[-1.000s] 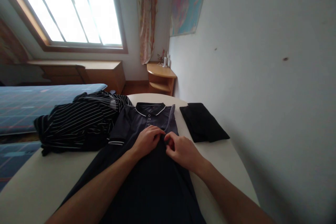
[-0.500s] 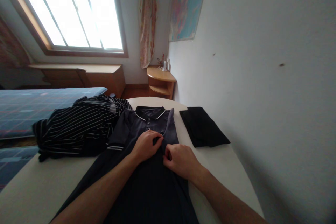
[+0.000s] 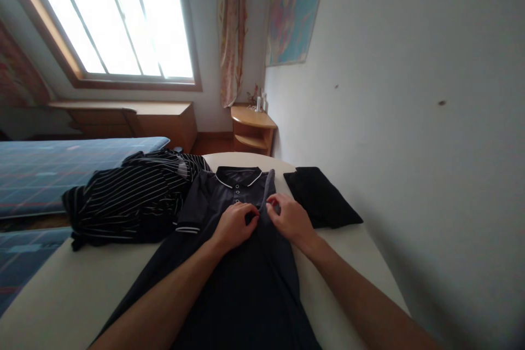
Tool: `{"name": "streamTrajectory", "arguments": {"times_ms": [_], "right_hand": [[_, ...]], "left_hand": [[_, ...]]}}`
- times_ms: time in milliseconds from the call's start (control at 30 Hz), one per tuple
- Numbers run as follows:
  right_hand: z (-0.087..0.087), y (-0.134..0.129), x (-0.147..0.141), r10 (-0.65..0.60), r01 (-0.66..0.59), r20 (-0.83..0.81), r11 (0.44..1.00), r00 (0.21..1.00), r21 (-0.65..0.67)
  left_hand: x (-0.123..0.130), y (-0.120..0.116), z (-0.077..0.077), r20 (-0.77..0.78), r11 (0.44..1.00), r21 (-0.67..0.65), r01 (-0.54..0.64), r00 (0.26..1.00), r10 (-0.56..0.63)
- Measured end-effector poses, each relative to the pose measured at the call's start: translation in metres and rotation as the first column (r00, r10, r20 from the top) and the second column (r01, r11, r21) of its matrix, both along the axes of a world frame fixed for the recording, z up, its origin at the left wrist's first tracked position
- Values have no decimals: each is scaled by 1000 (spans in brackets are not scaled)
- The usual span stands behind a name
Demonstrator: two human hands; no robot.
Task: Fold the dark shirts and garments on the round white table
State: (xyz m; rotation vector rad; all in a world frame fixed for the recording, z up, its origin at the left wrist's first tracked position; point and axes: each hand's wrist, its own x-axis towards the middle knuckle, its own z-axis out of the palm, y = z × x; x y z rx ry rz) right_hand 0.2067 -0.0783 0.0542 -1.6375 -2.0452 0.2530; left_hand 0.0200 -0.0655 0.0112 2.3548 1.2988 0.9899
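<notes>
A dark polo shirt (image 3: 246, 295) lies spread out in front of me, its white-edged collar (image 3: 239, 176) at the far end. Its left sleeve sticks out to the side, while the right side is folded inward near the shoulder. My left hand (image 3: 237, 225) rests on the chest below the buttons, fingers curled and pinching the cloth. Close beside it, my right hand (image 3: 292, 220) has thumb and fingertips closed at the folded right edge of the shirt. Both palms face down, and the fingertips partly hide the cloth between them.
The shirt lies on a pale rounded table (image 3: 356, 262). A crumpled black-and-white striped garment (image 3: 131, 202) is at the left, and a folded black garment (image 3: 322, 197) at the right. A plaid mattress (image 3: 61, 175) stands beyond the left edge; a white wall (image 3: 410, 147) runs along the right.
My right hand has moved away from me along the shirt's right edge, up toward the shoulder. My left hand stays on the chest. The view has shifted slightly.
</notes>
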Motion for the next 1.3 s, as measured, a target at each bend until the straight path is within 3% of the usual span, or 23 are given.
{"name": "streamTrajectory", "arguments": {"times_ms": [133,333,467,667,867,1000,1300], "right_hand": [[6,47,-7,-66,68,91,998,994,-14],[3,89,-31,-158,217,222,938,962,-271],[-12,99,-36,-153,227,243,921,958,-317],[-23,111,-35,-178,227,207,943,962,-243],[-26,114,-46,-89,100,58,969,994,-228],[-32,113,-45,-63,58,-15,967,998,-247],[-41,126,-24,-98,116,87,968,991,-222]], "left_hand": [[0,0,1,-2,1000,-9,-7,1000,7],[0,-1,3,-5,999,-33,2,1000,-2],[1,-2,6,-13,999,-51,-12,1000,12],[2,-2,6,16,999,-29,-26,1000,26],[0,-2,3,89,991,-27,-134,987,136],[-2,0,-1,54,977,-63,-204,977,207],[-1,0,1,-11,969,-64,-237,971,237]]}}
